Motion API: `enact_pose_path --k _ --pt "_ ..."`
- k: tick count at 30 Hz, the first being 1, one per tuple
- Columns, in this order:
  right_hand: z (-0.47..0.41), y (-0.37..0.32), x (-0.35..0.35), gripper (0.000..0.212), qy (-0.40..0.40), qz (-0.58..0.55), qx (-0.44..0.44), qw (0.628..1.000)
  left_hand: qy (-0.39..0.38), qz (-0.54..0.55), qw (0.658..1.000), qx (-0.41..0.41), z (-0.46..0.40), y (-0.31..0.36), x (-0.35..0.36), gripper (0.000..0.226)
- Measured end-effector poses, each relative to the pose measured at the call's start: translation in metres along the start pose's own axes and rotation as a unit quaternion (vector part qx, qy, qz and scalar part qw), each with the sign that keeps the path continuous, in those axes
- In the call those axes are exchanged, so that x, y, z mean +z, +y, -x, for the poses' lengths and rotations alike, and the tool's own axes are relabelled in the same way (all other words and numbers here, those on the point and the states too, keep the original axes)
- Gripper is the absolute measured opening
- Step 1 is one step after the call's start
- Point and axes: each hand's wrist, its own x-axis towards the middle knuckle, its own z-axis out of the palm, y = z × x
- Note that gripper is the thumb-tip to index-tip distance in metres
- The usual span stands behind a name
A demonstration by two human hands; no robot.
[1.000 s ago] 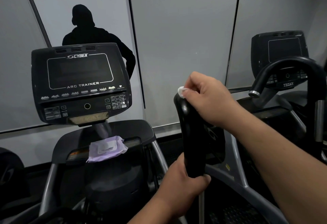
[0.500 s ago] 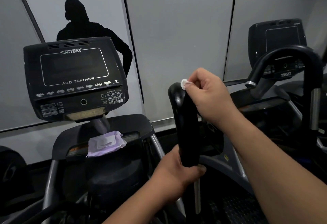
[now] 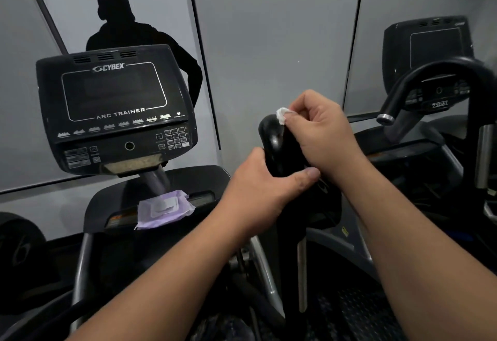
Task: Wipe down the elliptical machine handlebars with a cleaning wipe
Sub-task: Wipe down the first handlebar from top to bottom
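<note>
At the far left edge a dark round machine part [image 3: 18, 249] sits low against the grey wall panels [image 3: 269, 31]. Next comes the Cybex Arc Trainer console [image 3: 115, 109], its screen dark, with a keypad [image 3: 173, 137] at its lower right and a round button [image 3: 129, 146] in the middle. A dark silhouette of a person [image 3: 139, 36] shows on the panel behind the console. Below the console, a lilac pack of wipes [image 3: 164, 207] with a white flap lies on the machine's black shelf [image 3: 201, 179] (flat, slightly askew).

In the centre stands the black handlebar grip [image 3: 277, 147], upright with a rounded top. The left hand [image 3: 258, 187] wraps around it from the left, thumb lying across the near face and fingers curled behind. The right hand [image 3: 322, 133] sits just above and to the right, touching the grip near its top; its fingers are curled and pinch a small white cleaning wipe [image 3: 281, 114] against the top right of the grip. Only a crumpled corner of the wipe shows past the fingertips. Both bare forearms reach in from the bottom of the view.

To the right, a second machine carries a curved black handlebar [image 3: 430, 71] with a silver end cap [image 3: 385, 119], and behind it a second console [image 3: 427, 50] marked 750AT.
</note>
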Motion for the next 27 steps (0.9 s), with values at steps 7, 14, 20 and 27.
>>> enact_pose_path --k 7,14,20,27 --pt "0.004 0.014 -0.001 0.024 0.011 -0.050 0.028 0.998 -0.029 0.041 0.999 0.000 -0.003 -0.005 0.002 0.047" --pt "0.015 0.019 0.010 0.029 0.019 -0.224 0.099 0.969 -0.052 0.092 0.994 0.016 -0.008 -0.013 0.005 0.050" --pt "0.019 0.020 0.017 0.025 0.032 -0.294 0.149 0.943 -0.052 0.110 0.992 0.015 -0.009 -0.016 0.006 0.061" --pt "0.018 0.022 0.021 0.028 0.066 -0.313 0.157 0.934 -0.060 0.115 0.992 0.008 -0.009 -0.017 0.005 0.063"
